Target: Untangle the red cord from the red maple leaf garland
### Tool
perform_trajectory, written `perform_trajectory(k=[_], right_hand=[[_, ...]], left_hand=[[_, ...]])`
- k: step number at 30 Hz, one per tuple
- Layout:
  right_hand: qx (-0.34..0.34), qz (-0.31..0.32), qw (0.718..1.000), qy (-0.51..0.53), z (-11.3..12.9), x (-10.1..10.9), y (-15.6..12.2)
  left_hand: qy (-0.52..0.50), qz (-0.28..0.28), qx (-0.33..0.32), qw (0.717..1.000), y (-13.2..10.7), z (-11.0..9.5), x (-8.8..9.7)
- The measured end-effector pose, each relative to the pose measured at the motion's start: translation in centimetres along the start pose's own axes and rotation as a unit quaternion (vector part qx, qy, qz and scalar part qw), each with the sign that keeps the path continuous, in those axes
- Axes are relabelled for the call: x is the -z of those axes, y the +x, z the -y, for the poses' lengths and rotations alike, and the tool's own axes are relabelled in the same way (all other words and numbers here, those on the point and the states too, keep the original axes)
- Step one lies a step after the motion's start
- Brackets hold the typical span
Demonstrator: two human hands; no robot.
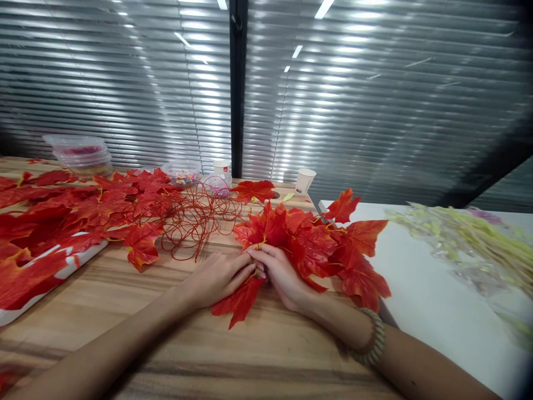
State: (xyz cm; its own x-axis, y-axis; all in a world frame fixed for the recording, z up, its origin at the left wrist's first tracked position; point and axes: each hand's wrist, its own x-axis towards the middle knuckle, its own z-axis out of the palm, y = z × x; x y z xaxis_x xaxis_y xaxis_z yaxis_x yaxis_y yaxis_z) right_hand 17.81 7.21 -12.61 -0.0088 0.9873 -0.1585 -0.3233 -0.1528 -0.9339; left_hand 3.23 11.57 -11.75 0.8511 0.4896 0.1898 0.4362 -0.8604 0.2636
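Observation:
My left hand (220, 278) and my right hand (280, 273) meet over the wooden table, fingertips pinched together at the yellow stem of a red artificial maple leaf (240, 303). That leaf hangs below the fingers, toward me. Just beyond my hands, and spreading to the right, lies a bunch of red artificial maple leaves (314, 244) with yellow stems. Both hands are closed; the fingers partly hide the stem, and whether a cord runs between them cannot be seen. My right wrist wears a coiled band (376, 339).
A tangle of red cord (195, 216) lies left of centre. More red leaves (91, 205) cover a white tray (89, 256) at left. Plastic tubs (79, 155), a bead container (183, 173) and a paper cup (305, 180) stand behind. Yellowish strands (470, 239) cover a white table (420, 289) at right.

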Motion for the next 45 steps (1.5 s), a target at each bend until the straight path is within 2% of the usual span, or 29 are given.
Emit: perform_trajectory(k=[5, 10, 15, 23, 45], right_hand=[[0.0, 0.004, 1.0, -0.001, -0.19, 0.14, 0.09], [0.0, 0.003, 1.0, -0.007, -0.17, 0.1, 0.08], [0.005, 0.0, 1.0, -0.015, -0.04, -0.01, 0.0], [0.004, 0.006, 1.0, -0.014, -0.1, 0.1, -0.01], [0.003, 0.006, 1.0, -0.011, 0.0, 0.01, -0.01]], left_hand=[[0.021, 0.012, 0.001, 1.0, 0.02, 0.0, 0.03], [0.01, -0.002, -0.013, 1.0, -0.02, 0.1, -0.05], [0.018, 0.012, -0.001, 1.0, -0.03, 0.01, 0.05], [-0.001, 0.002, -0.005, 1.0, -0.09, 0.2, -0.11], [0.031, 0.003, 0.0, 1.0, -0.15, 0.16, -0.18]])
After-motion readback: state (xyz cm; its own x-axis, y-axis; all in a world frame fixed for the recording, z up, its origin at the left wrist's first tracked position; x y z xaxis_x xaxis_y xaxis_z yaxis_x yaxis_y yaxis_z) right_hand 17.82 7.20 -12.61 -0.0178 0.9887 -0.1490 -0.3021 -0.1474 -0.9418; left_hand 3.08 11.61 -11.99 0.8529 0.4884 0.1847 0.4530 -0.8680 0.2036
